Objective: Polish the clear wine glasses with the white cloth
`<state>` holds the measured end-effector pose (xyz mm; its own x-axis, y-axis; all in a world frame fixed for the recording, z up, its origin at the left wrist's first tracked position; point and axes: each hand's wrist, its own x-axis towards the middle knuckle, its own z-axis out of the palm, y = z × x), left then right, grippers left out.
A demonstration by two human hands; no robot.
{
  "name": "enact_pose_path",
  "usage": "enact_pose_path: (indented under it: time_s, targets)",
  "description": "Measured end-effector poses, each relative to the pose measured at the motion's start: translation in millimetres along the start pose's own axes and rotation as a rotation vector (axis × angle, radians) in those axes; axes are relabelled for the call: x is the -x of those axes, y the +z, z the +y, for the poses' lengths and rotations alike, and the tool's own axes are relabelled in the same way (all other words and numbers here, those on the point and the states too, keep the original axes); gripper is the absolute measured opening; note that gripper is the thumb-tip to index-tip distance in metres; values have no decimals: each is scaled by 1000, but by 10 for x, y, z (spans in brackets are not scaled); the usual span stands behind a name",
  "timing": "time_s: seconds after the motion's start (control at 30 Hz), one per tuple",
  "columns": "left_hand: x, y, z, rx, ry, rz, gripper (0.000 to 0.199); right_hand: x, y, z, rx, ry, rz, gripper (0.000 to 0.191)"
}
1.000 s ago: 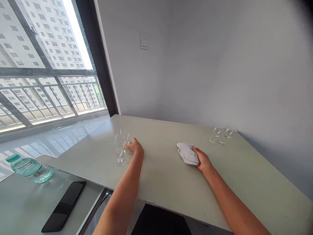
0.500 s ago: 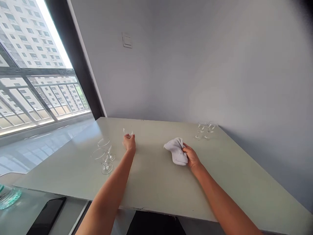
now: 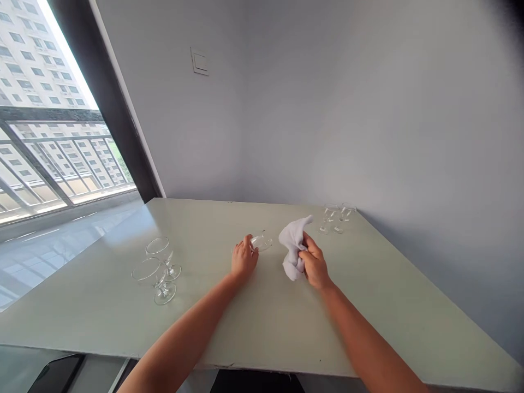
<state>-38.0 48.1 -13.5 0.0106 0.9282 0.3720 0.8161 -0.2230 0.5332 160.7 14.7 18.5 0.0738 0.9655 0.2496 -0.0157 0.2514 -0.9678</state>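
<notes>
My left hand is closed around a clear stemmed glass over the middle of the table. The glass is tilted, its bowl pointing right toward the cloth; its stem and foot are mostly hidden by my fingers. A white cloth hangs bunched in my right hand, pinched between thumb and fingers. A small gap separates cloth and glass. Left of my left hand, two clear stemmed glasses stand upright, one behind the other.
Two more stemmed glasses stand at the table's far right corner. The pale table meets grey walls behind and at right. A dark phone lies on a lower surface at front left.
My left hand has moved right, bringing the glass toward the middle and tilting it. My right hand keeps the cloth, which has been lifted and bunched differently. The view has shifted slightly.
</notes>
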Motion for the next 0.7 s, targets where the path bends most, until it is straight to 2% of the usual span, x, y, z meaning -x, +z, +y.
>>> enact_pose_path:
  time_s: [0.17, 0.27, 0.47, 0.57, 0.63, 0.7]
  targets:
    - [52, -29, 18, -86, 125, 16, 37, 181, 262, -19, 228, -58, -406, 67]
    - [47, -104, -2, -133, 171, 1, 37, 201, 259, -76, 259, -27, -510, 66]
    - [110, -126, 71, -168, 404, -67, 41, 198, 206, -133, 153, 137, -629, 42]
    - [138, -113, 110, -160, 438, -92, 45, 219, 290, -47, 45, 152, -591, 39]
    - [134, -138, 124, -170, 449, -97, 43, 214, 342, 28, -18, 196, -478, 30]
    - [115, -185, 135, -175, 487, -71, 42, 187, 357, 87, -149, 308, -346, 26]
